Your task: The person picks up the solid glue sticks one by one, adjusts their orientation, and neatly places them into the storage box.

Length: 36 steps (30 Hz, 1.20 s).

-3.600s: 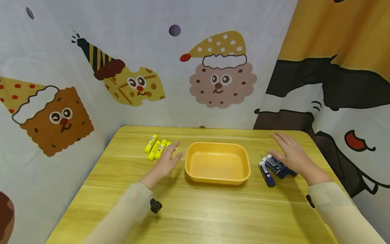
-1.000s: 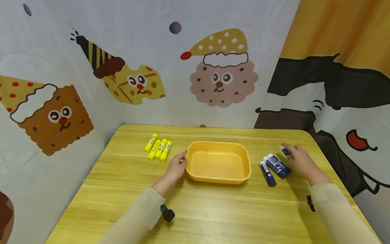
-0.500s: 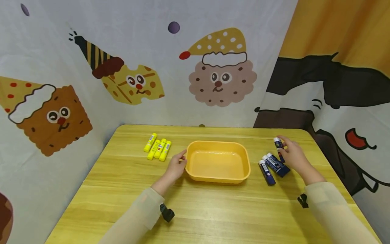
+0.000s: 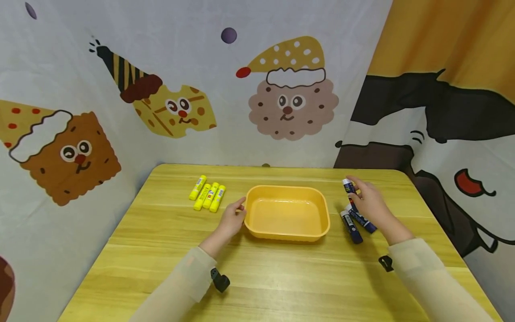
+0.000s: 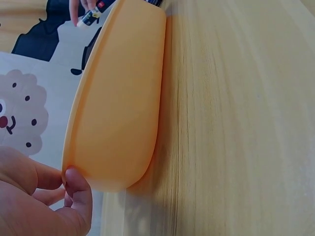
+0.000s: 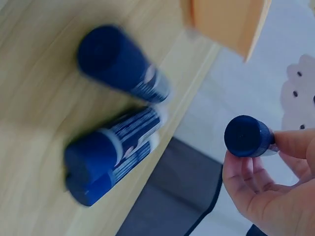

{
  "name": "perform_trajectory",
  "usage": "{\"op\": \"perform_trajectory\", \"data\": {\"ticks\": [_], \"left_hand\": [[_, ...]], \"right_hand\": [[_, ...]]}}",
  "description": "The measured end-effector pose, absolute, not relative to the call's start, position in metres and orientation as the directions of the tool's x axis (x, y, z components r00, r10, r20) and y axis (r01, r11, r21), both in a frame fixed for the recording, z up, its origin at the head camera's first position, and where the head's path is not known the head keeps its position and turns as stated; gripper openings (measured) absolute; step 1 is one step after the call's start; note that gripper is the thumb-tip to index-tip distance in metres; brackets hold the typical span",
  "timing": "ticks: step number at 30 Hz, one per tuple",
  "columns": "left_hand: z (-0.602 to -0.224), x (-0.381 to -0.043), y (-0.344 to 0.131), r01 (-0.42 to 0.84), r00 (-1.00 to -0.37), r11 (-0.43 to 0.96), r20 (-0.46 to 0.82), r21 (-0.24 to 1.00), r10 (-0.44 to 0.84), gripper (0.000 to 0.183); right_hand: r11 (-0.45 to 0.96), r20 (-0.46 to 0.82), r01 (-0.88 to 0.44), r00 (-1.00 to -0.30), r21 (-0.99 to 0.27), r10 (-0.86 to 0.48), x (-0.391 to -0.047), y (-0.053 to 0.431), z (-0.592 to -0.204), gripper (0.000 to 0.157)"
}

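Fingers (image 6: 239,183) and thumb of the person's right hand (image 4: 370,203) are clamped on a navy tube (image 6: 248,136), its dark base facing the wrist and its white end pointing away toward the far edge of the desk (image 4: 257,281). It's held up off the wood, near the right end of the yellow-orange tray (image 4: 287,215) but not over it. Three more navy tubes lie on the desk by that hand: a close-set pair (image 6: 98,155), which the right hand partly covers from above, and a single one (image 4: 351,227) slanting just beside them, nearer the tray. Their white ends come so close that I can't tell whether they touch.

Across from it, the left hand (image 4: 232,219) pinches the tray's left rim between thumb and fingers; the tray sits flat around the middle of the desk. Farther left and back are four yellow tubes (image 4: 211,196), three side by side and the fourth just beyond, all tilted the same way.

Both sleeves (image 4: 177,281) are pale. Behind the desk hangs a light cloth (image 4: 181,27) printed with a pink cookie (image 4: 291,114) and a cheese wedge (image 4: 177,112), both in party hats.
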<state>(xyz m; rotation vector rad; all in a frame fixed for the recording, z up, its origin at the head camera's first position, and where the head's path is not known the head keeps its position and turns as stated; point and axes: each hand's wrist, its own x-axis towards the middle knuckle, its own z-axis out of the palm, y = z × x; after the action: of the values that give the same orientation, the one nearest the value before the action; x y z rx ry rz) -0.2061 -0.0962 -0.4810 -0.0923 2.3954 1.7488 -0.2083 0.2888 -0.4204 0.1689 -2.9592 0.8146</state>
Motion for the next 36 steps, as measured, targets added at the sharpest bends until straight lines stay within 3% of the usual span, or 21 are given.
{"op": "perform_trajectory", "data": {"ticks": [10, 28, 36], "left_hand": [[-0.479, -0.206, -0.096, -0.151, -0.983, 0.314, -0.176, 0.937, 0.053, 0.047], [-0.484, -0.208, -0.097, -0.157, -0.982, 0.293, -0.180, 0.943, 0.054, 0.047], [-0.484, -0.209, -0.097, -0.165, -0.981, 0.287, -0.186, 0.944, 0.047, 0.048]], "right_hand": [[0.855, 0.038, -0.099, -0.995, -0.509, -0.092, -0.205, 0.254, -0.410, 0.054], [0.943, 0.119, -0.137, -0.987, -0.304, -0.105, -0.195, 0.197, -0.416, 0.053], [0.944, 0.042, -0.070, -0.997, -0.322, -0.060, -0.198, 0.177, -0.423, 0.054]]}}
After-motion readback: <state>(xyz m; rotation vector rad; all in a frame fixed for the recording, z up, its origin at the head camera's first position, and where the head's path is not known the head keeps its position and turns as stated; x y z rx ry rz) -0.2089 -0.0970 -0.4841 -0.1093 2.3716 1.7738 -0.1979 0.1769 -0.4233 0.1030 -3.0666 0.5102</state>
